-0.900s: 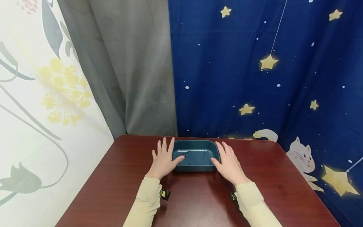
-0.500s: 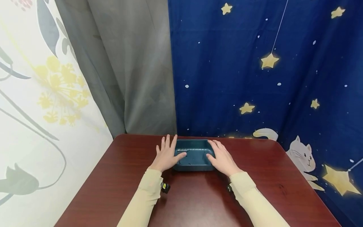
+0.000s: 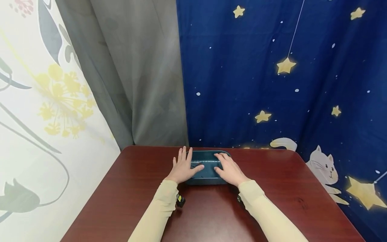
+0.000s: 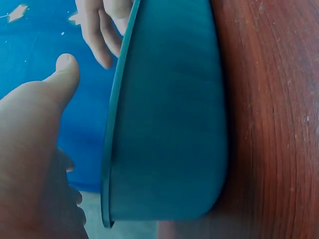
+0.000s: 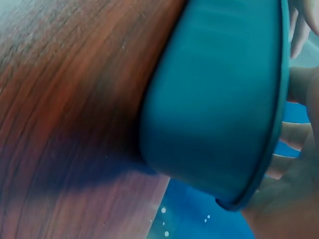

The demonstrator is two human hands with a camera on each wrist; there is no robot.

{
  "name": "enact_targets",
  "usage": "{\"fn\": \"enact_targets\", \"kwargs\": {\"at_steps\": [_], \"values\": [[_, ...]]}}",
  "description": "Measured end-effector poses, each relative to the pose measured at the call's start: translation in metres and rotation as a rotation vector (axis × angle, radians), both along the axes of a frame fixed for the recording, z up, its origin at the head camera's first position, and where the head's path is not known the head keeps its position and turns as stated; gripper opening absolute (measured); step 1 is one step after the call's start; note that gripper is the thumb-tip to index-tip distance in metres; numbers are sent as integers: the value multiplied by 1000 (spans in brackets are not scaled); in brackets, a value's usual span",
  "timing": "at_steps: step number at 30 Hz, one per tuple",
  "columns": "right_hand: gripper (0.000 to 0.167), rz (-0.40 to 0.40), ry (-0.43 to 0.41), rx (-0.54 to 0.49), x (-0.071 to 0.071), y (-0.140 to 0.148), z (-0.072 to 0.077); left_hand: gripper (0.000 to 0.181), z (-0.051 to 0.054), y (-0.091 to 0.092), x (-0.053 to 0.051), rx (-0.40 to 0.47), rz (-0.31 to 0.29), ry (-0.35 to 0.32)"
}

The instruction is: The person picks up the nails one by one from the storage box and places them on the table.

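Two pale yellow sleeves (image 3: 152,218) reach in from the near side. A small black device (image 3: 180,200) sits at the left wrist; it bears a yellow label, too small to read. A second dark device (image 3: 240,200) shows partly at the right wrist.

Left hand (image 3: 182,169): fingers straight and spread, thumb out over the dish. Right hand (image 3: 231,169): fingers loosely bent, thumb apart from them. Both grips wide, neither curled round anything. Compared with the earlier frames, both hands have come inward, the right more so; the dish keeps about the same place.

Deep teal dish (image 3: 208,182), upright, long side across, lies beneath and between the hands, each over one end. Contact at the rim seems possible, but I cannot tell from these angles. Thin dark pieces (image 3: 196,164) lie inside, by the left thumb.

Reddish-brown table (image 3: 208,215) below, dish near its far edge. Beyond: white floral curtain (image 3: 18,134), grey curtain (image 3: 157,77), blue star-printed curtain (image 3: 229,84) with a white cat (image 3: 321,166).
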State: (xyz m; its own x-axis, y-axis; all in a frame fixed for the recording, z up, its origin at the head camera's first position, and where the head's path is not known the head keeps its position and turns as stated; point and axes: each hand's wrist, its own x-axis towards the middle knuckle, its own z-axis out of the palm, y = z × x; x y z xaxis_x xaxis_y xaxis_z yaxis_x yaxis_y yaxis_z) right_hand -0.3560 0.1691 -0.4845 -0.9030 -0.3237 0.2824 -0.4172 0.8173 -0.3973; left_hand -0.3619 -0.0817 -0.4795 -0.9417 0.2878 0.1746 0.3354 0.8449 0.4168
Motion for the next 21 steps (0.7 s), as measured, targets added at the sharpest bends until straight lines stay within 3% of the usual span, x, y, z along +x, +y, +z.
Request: {"fn": "enact_targets", "kwargs": {"at_steps": [7, 11, 16, 21], "values": [[56, 24, -9, 48, -6, -6, -8, 110, -1, 14, -1, -63, -34, 10], [55, 12, -56, 95, -8, -11, -7, 113, -4, 15, 1, -97, -48, 8], [54, -17, -109, 119, -12, -17, -3, 121, -4, 12, 5, -114, -37, 14], [58, -49, -191, 127, -15, -21, -5, 125, -10, 11, 10, -142, -14, 30]]}}
